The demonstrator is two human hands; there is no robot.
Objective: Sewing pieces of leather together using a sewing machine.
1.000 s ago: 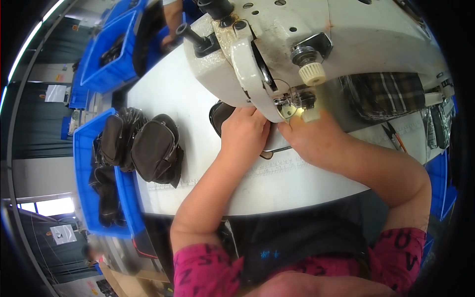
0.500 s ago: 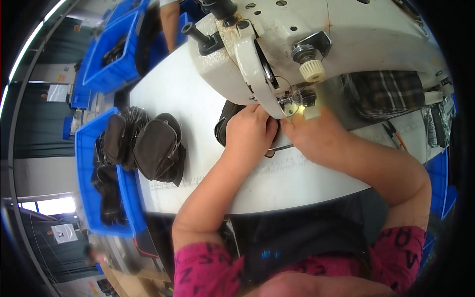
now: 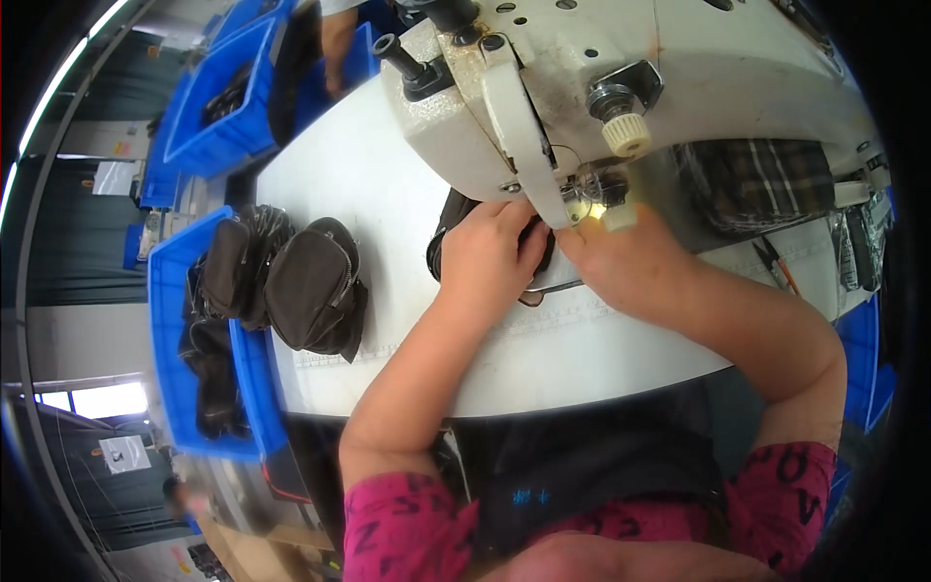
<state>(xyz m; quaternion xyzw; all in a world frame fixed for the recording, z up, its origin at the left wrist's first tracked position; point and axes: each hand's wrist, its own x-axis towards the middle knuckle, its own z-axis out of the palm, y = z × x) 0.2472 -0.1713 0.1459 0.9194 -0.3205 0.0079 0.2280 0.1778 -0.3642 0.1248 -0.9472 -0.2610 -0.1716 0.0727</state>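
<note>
Under the head of a white sewing machine (image 3: 529, 145), a dark brown fabric pouch (image 3: 452, 215) lies on the machine bed, mostly covered by my hands. My left hand (image 3: 488, 254) presses on it with bent fingers, thumb toward the needle. Close beside it, right of the needle area, is my right hand (image 3: 626, 257), its fingers curled in; their tips are hidden by the machine's parts, so what they grip does not show. A small lamp glow lights that spot. A small loop (image 3: 530, 299) sticks out below the pouch.
Several dark pouches (image 3: 310, 286) stand at the table's left, beside and in a blue bin (image 3: 254, 388). Folded plaid cloth (image 3: 756, 184) lies right of the needle, with orange-handled snips (image 3: 778, 264) near it. Another person's arm (image 3: 337, 48) reaches in at the far left.
The view has shifted slightly, so the machine sits a little right and lower. Both hands keep nearly the same place by the needle. The other person's arm has moved a bit.
</note>
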